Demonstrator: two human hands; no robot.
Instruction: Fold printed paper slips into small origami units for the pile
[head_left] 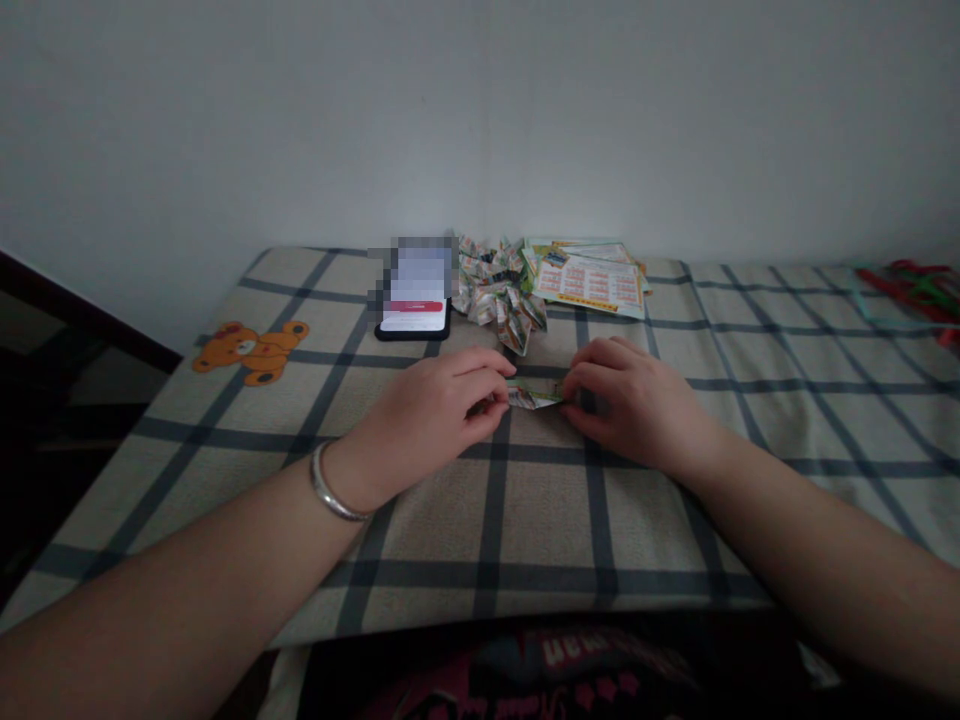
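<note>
A small folded piece of printed paper [534, 393] stretches between my two hands, just above or on the checked tablecloth. My left hand [457, 395], with a silver bangle at the wrist, pinches its left end between thumb and fingers. The right end is pinched by my right hand [626, 400]. Right behind the hands lies a cluster of pleated, folded printed papers [499, 290]. A stack of flat printed cards [589, 280] with calendar grids lies to the right of that cluster.
A phone [412, 290] with a lit screen lies left of the folded papers. An orange teddy-bear figure [251, 350] is flat on the cloth at the left. Red and green items [911, 295] sit at the far right edge. A wall [480, 120] borders the table behind.
</note>
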